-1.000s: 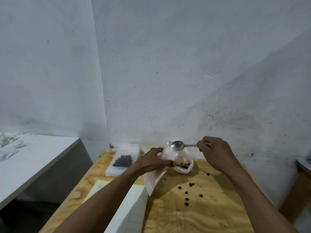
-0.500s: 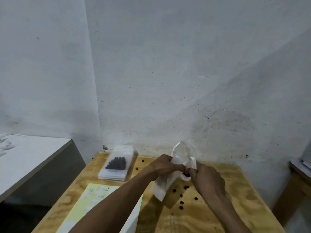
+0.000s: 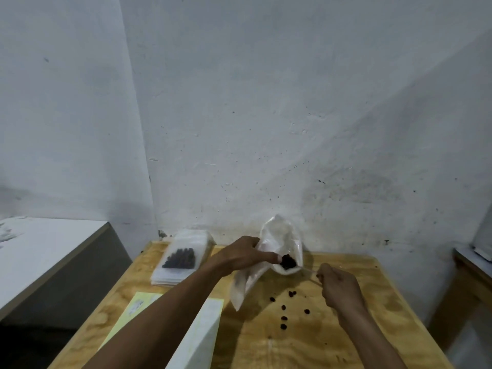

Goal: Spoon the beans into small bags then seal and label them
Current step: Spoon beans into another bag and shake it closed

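Beans [image 3: 287,261] are heaped in the open supply bag [image 3: 279,243], whose mouth is pinched wide by the left hand [image 3: 239,255] so that the spoon [image 3: 308,272], gripped in the curled right hand [image 3: 339,287], can be dipped in. Spilled beans [image 3: 283,307] lie just before that bag on the tabletop [image 3: 346,342].

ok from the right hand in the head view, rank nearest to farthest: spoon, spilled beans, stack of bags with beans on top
1. spoon, gripped in the right hand itself
2. spilled beans, on the table just left of it
3. stack of bags, far left by the wall
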A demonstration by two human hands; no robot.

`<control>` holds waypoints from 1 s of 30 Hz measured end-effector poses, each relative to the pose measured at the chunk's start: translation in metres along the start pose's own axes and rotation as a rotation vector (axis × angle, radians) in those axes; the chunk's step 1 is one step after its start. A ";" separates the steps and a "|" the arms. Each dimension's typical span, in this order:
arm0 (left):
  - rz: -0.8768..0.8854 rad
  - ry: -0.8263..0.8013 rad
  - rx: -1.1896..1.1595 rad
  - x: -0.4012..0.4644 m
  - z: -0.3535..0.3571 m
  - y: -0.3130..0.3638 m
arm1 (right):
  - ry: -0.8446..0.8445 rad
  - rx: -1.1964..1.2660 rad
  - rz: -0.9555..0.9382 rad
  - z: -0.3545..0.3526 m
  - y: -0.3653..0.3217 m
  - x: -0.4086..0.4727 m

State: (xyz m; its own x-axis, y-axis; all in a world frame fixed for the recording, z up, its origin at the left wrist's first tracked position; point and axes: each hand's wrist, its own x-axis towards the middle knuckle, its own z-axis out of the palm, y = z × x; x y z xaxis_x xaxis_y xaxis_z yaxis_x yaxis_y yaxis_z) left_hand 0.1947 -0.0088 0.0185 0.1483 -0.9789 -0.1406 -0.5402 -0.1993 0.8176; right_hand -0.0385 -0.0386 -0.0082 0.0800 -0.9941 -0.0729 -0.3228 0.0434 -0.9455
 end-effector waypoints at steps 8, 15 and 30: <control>-0.018 0.014 0.049 -0.007 -0.010 -0.014 | -0.006 -0.018 -0.157 -0.019 -0.037 0.000; 0.011 -0.009 0.005 -0.008 -0.004 -0.009 | -0.112 -0.296 -0.432 -0.022 -0.072 -0.003; 0.158 -0.047 -0.148 -0.012 0.004 0.018 | 0.115 -0.649 -0.146 0.013 -0.032 0.012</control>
State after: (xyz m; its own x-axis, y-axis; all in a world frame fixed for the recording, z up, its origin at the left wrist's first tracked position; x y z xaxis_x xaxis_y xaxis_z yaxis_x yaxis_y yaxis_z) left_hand 0.1800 -0.0006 0.0330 0.0309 -0.9991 -0.0274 -0.4260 -0.0380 0.9039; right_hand -0.0154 -0.0502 0.0172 0.0765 -0.9911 0.1089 -0.8204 -0.1247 -0.5580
